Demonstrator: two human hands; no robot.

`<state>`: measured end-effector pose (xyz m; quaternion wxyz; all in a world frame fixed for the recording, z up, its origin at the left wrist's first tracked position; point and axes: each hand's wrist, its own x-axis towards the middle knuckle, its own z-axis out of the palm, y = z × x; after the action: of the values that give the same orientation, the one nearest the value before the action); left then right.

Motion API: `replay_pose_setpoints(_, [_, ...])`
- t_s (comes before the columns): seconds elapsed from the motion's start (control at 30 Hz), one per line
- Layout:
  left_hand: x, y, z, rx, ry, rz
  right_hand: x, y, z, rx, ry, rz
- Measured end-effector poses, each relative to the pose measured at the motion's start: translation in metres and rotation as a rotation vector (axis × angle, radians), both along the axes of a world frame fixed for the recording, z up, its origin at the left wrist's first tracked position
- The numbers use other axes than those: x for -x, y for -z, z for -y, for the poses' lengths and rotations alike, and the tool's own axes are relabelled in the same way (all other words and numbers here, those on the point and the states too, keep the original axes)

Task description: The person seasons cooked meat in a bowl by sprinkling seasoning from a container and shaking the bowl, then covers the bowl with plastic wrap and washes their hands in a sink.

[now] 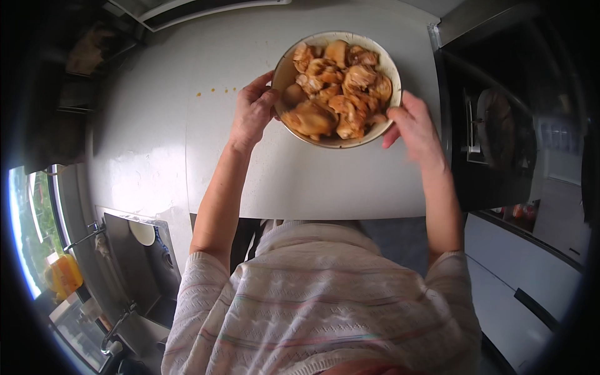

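A round, light-coloured bowl (395, 77) with a dark thin rim is held over the grey-white counter (300, 183). Brown, sauce-coated meat pieces (328, 89), which look like chicken, fill much of it. My left hand (255, 105) grips the rim on the left, thumb on top and fingers partly hidden beneath. On the right, my right hand (412, 119) holds the opposite side, its thumb at the rim; this hand is slightly blurred. The underside of the bowl is hidden, so I cannot tell whether it touches the counter.
Several yellow-brown drips (213, 89) spot the counter left of the bowl. A sink (140, 267) with a white dish (142, 233) lies at lower left, near a faucet (93, 229) and a yellow bottle (64, 274). A dark glossy appliance (492, 117) stands at right.
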<state>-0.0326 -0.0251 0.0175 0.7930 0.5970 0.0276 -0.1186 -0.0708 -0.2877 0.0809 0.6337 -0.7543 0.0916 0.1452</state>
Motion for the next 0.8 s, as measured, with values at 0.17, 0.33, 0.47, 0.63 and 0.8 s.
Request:
replay_pose_setpoints(0.17, [0.002,-0.004,0.004,-0.139,0.03,-0.006,-0.009,0.021,0.015,-0.013,-0.012,-0.191])
replay_pose_setpoints(0.33, [0.008,-0.001,-0.001,-0.198,0.047,-0.038,-0.001,0.049,0.018,-0.088,0.006,-0.146])
replay_pose_setpoints(0.47, [0.013,0.016,-0.004,-0.246,0.08,0.037,0.014,0.066,0.016,-0.155,0.032,-0.043])
replay_pose_setpoints(0.63, [0.018,0.007,-0.006,-0.269,0.242,-0.115,0.018,0.065,0.012,-0.106,0.032,-0.236])
replay_pose_setpoints(0.8, [0.012,-0.002,0.001,-0.308,0.292,-0.09,0.013,0.062,0.007,-0.216,-0.004,-0.123])
